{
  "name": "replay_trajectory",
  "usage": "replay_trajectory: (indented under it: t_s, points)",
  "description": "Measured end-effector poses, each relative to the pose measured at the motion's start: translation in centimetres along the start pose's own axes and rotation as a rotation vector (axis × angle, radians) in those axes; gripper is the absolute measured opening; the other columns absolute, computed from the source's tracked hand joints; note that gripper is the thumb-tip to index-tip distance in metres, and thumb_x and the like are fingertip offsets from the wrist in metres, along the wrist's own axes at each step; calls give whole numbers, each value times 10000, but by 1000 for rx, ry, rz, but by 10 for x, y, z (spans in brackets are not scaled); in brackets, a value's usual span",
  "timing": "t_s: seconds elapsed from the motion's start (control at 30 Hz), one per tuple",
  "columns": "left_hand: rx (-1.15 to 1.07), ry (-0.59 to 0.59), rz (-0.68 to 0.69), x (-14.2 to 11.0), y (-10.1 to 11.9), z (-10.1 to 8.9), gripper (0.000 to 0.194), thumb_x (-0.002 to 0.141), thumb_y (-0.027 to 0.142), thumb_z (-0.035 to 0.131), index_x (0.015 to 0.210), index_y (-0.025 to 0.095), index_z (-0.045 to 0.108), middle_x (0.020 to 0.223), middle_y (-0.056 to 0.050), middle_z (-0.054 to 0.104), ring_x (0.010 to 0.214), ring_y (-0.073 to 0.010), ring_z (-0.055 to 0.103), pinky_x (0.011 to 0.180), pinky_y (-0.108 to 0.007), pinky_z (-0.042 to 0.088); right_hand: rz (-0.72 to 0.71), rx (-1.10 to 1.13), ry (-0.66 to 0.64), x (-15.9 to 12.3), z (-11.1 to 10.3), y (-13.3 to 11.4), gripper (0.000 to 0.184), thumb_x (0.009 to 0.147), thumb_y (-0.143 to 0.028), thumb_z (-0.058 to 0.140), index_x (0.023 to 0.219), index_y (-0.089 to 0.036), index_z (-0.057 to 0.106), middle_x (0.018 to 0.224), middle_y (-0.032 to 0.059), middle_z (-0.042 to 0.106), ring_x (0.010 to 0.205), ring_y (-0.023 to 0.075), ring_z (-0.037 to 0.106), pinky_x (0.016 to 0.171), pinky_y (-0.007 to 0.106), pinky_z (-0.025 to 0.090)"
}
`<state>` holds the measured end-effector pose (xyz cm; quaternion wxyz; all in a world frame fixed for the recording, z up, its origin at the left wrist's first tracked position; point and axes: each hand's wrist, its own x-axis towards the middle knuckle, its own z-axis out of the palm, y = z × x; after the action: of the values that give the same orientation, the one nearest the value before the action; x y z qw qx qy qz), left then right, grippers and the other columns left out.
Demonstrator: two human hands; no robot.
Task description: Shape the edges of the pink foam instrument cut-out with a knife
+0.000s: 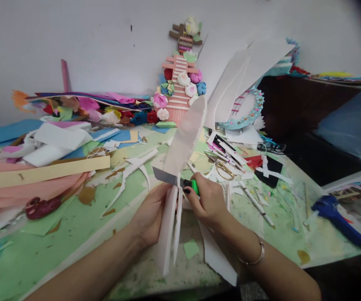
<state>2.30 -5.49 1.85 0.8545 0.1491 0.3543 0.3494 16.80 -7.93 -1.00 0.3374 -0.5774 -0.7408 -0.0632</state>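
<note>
My left hand (151, 215) grips a long white foam strip (185, 138) near its lower part and holds it upright above the table. A green-handled utility knife (174, 179) is clasped in my right hand (207, 200), its grey blade lying across the strip at mid height. Below the blade the strip splits into two narrow white pieces (171, 228). A bangle sits on my right wrist.
The green table (74, 225) is strewn with white offcuts, coloured paper sheets (42, 167), pens and gold scissors (224, 169). A paper-flower ladder craft (179, 90) stands at the back. A blue glue gun (340, 217) lies at the right edge.
</note>
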Motion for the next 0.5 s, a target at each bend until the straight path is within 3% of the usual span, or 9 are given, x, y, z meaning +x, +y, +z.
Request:
replay_trajectory:
  t_s: [0.27,0.5]
  points:
    - [22,-92,123,-5,-6,-4,177,742,198,688,640,123,565,485,34,497,375,-45,420,353,-142,355,-34,-17,85,-1,-3,-4,345,961,-439,306,799,-187,479,588,13,519,533,155,490,512,268,315]
    - [-43,-131,63,-11,-4,-1,234,855,230,561,647,123,551,494,26,478,369,-42,395,355,-144,354,-15,-34,76,-1,-1,-1,323,963,-438,315,791,-202,452,596,11,508,541,152,461,517,266,308]
